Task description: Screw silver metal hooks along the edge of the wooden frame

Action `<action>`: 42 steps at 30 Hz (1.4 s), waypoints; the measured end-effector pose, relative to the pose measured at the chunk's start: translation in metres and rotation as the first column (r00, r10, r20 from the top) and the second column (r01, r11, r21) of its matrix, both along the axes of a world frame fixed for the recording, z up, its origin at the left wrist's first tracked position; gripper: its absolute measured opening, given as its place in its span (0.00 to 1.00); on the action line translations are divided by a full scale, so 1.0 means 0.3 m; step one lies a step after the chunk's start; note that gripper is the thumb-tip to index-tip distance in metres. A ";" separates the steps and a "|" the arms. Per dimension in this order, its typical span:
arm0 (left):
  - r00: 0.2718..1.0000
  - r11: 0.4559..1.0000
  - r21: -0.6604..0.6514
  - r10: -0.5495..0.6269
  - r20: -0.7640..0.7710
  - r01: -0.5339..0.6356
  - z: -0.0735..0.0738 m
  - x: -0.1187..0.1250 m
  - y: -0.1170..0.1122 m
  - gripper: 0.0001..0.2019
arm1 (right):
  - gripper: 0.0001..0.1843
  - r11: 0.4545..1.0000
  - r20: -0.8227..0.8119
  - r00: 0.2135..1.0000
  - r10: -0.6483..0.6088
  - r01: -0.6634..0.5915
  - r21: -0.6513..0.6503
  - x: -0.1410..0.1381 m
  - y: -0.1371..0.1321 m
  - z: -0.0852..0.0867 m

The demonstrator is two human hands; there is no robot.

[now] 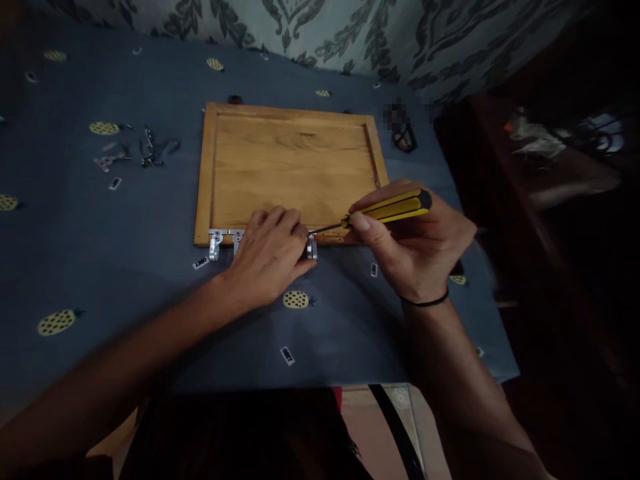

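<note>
A wooden panel [295,167] with a raised frame lies flat on the table, and silver metal hardware [215,245] with several bent arms sits along its near edge. My left hand [273,257] presses over the middle of this metal bracket, fingers curled onto the wood and thumb below the edge; it hides part of the metal. In my right hand [417,247] is a screwdriver [395,208] with a yellow and black handle. The shaft slants down to the left, and its tip meets the metal beside my left fingers. Any screw under the tip is too small to make out.
Several small metal pieces [150,150] lie left of the panel on the blue pineapple-print tablecloth [150,287]. A dark looped object [404,138] rests at the back right. Behind stands a patterned curtain [300,27]; cluttered dark furniture [540,173] is at right.
</note>
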State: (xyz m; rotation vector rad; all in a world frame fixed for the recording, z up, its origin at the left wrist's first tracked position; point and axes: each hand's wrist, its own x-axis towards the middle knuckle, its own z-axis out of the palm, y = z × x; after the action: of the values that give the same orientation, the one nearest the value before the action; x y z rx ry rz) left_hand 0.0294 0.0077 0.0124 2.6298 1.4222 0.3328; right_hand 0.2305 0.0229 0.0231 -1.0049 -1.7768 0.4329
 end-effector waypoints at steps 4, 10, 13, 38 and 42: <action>1.000 1.000 -0.008 0.004 -0.010 -0.004 0.001 0.003 -0.001 0.14 | 0.10 0.999 -0.028 0.999 -0.024 0.025 0.046 -0.005 0.015 -0.022; 1.000 1.000 0.015 0.001 -0.008 -0.001 -0.007 0.000 -0.002 0.14 | 0.14 0.984 -0.031 0.994 -0.106 0.110 0.139 -0.028 0.013 -0.035; 1.000 1.000 0.023 0.003 0.003 -0.003 -0.010 0.000 -0.002 0.12 | 0.12 0.965 -0.112 0.982 -0.155 0.174 0.194 -0.038 0.005 -0.023; 1.000 1.000 -0.019 -0.001 -0.023 0.000 0.006 0.001 0.002 0.15 | 0.14 0.983 -0.018 0.992 -0.124 0.125 0.131 -0.024 0.007 -0.033; 1.000 1.000 -0.021 0.000 -0.027 -0.001 0.007 0.002 0.001 0.16 | 0.13 0.992 -0.017 0.997 -0.080 0.081 0.096 -0.025 0.005 -0.015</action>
State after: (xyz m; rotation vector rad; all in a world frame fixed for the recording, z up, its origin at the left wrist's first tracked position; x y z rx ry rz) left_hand 0.0299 0.0079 0.0145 2.6272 1.4262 0.2824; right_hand 0.2229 0.0243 0.0186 -0.9995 -1.7224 0.2998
